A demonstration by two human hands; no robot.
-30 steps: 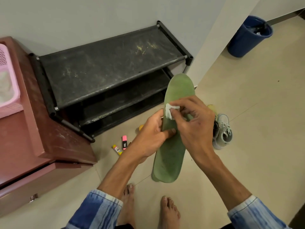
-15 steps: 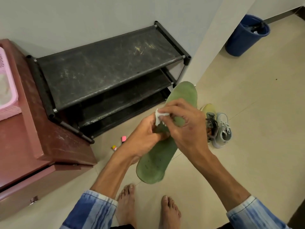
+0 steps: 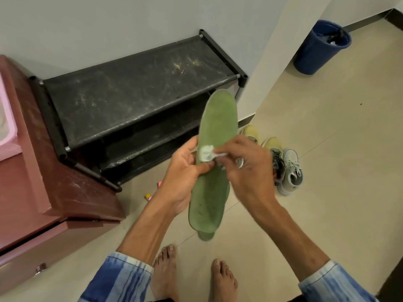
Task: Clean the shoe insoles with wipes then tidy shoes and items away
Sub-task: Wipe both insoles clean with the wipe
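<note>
Underfoot, the tiled floor (image 3: 327,171) lies open to the right and front, running up to a blue bin (image 3: 316,49) near the far right corner. A reddish cabinet (image 3: 43,182) fills the left edge, with a pink basket (image 3: 6,127) on its top at the frame's edge. Just beside the cabinet, a black shoe rack (image 3: 135,92) stands against the wall, its right end close to the wall corner.

Held up over the floor in front of the rack's right end is a green insole (image 3: 218,118), nearly upright, and the tip of a second one (image 3: 206,235) shows behind its heel. The left hand (image 3: 183,177) grips the insole's left edge, thumb laid across its face. The right hand (image 3: 250,171) pinches a white wipe (image 3: 206,153) in its fingers and presses it on the insole just above that thumb. A cluster of shoes (image 3: 290,171) sits on the floor behind the right hand. Two small markers (image 3: 148,196) lie near the rack's front left foot.

Half a second ago the insole leaned toe-right; it now stands straighter, and the wipe sits further onto its face.
</note>
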